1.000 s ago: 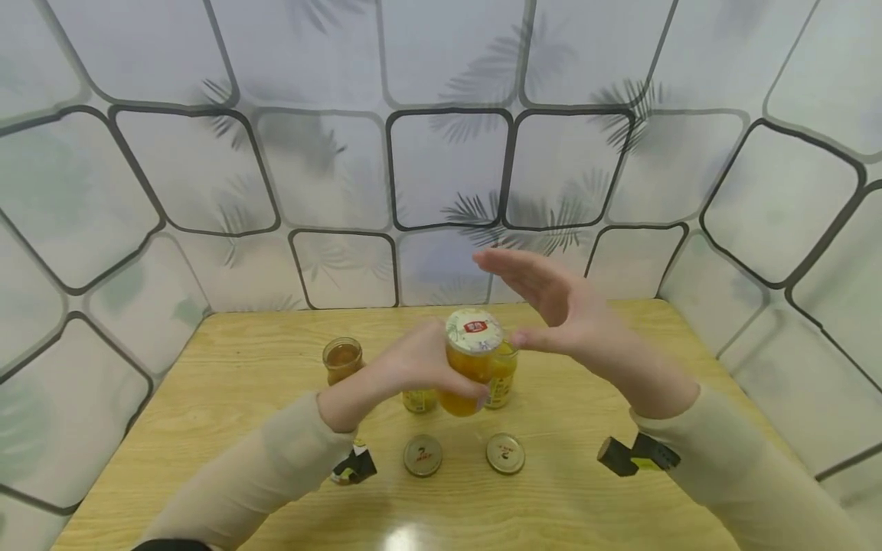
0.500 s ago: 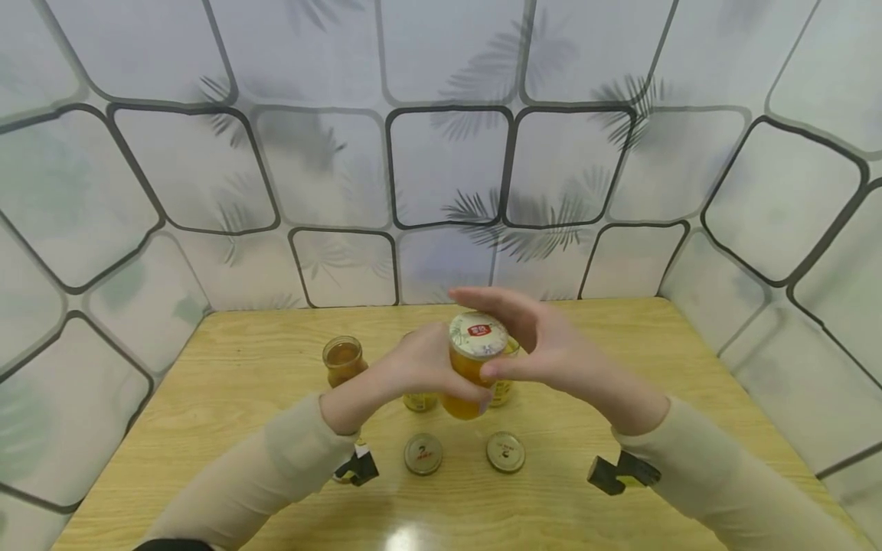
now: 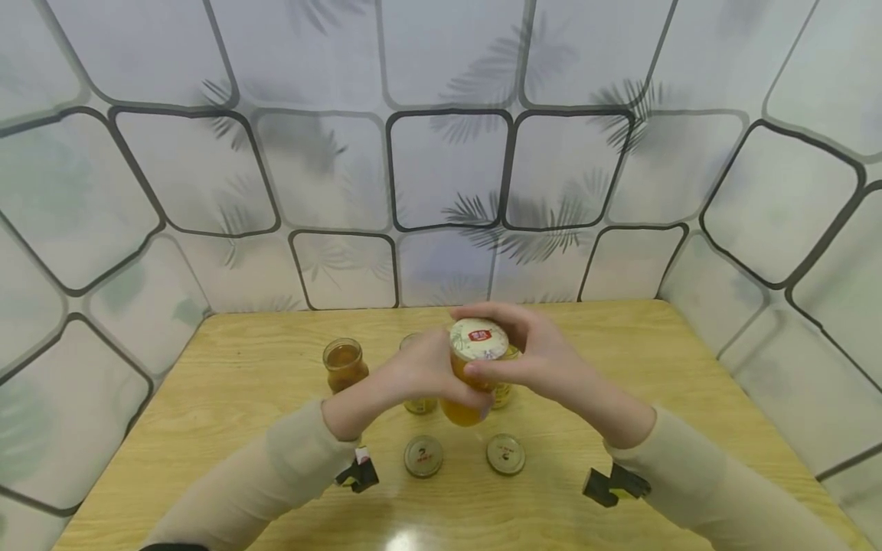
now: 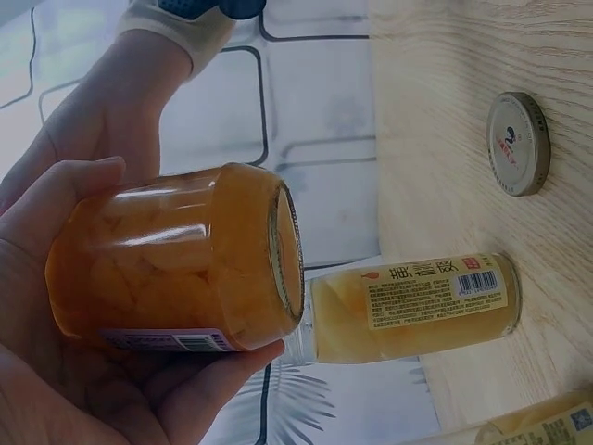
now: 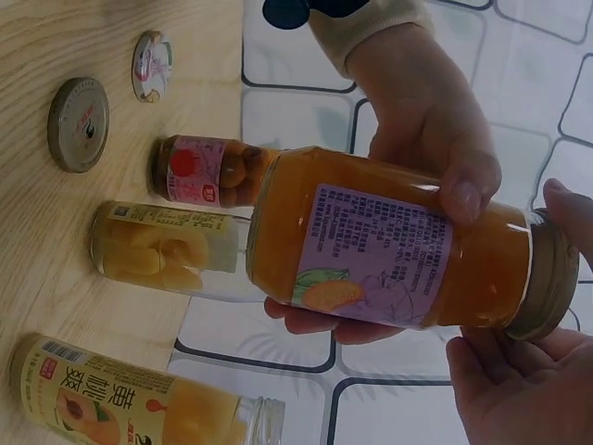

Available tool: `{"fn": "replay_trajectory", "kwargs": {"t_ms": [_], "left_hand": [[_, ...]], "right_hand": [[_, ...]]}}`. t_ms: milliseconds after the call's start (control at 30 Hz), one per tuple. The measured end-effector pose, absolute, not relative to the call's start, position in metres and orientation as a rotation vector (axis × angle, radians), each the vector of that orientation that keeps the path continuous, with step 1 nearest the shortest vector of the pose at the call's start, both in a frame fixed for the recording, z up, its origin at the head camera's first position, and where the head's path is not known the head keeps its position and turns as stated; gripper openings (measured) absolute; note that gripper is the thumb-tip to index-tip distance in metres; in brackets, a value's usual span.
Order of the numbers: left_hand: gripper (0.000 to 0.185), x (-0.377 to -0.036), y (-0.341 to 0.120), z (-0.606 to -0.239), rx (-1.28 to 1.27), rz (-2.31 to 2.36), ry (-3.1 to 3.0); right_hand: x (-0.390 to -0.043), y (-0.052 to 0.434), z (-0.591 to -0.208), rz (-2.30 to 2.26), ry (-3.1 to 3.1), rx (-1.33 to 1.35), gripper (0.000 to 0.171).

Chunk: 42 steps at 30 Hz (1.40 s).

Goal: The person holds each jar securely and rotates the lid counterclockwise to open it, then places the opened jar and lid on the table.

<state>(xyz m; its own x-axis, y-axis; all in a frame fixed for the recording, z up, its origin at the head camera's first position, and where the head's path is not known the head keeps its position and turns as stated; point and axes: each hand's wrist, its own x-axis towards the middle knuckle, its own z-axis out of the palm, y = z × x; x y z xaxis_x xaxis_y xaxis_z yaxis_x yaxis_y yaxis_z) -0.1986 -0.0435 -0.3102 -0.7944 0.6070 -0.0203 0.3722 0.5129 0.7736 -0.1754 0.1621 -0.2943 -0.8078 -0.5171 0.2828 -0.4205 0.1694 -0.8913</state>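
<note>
My left hand [image 3: 413,371] grips the body of a glass jar of orange canned fruit [image 5: 352,232], holding it up over the table. A pale floral lid [image 3: 475,338] with a red mark is on the jar. Curled round that lid from the right is my right hand [image 3: 544,352], thumb at the near side and fingers at the far side. The right wrist view has the lid's metal rim [image 5: 547,278] between the right fingers and thumb. In the left wrist view the jar's bottom faces the table, and its lid end is hidden by the left hand.
On the wooden table [image 3: 248,413] stand an amber jar with a pink label [image 5: 196,171] and two yellow-labelled peach jars [image 5: 167,250], all lidless. Two metal lids [image 3: 423,456] lie nearer me; a white printed lid [image 5: 153,65] lies left. Patterned fabric walls [image 3: 448,168] enclose the table.
My right hand has come down and left from beside the jar, and its fingers have closed round the lid. The left hand keeps its hold, with the jar slightly lower.
</note>
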Motion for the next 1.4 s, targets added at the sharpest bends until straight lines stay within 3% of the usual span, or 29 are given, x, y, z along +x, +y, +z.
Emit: {"fn": "replay_trajectory", "kwargs": {"t_ms": [433, 667, 900, 1400], "left_hand": [[0.058, -0.199, -0.045, -0.313, 0.893, 1.195, 2.399], [0.066, -0.200, -0.043, -0.316, 1.026, 1.278, 2.243], [0.062, -0.199, -0.041, -0.316, 1.219, 1.334, 2.094], [0.071, -0.195, -0.039, -0.317, 1.185, 1.308, 2.121]], "right_hand": [[-0.175, 0.163, -0.298, -1.806, 2.275, -0.784, 0.061], [-0.179, 0.167, -0.303, -1.840, 2.137, -0.979, 0.060], [-0.184, 0.171, -0.304, -1.817, 1.977, -1.210, 0.060], [-0.188, 0.172, -0.309, -1.843, 1.813, -1.290, 0.053]]}}
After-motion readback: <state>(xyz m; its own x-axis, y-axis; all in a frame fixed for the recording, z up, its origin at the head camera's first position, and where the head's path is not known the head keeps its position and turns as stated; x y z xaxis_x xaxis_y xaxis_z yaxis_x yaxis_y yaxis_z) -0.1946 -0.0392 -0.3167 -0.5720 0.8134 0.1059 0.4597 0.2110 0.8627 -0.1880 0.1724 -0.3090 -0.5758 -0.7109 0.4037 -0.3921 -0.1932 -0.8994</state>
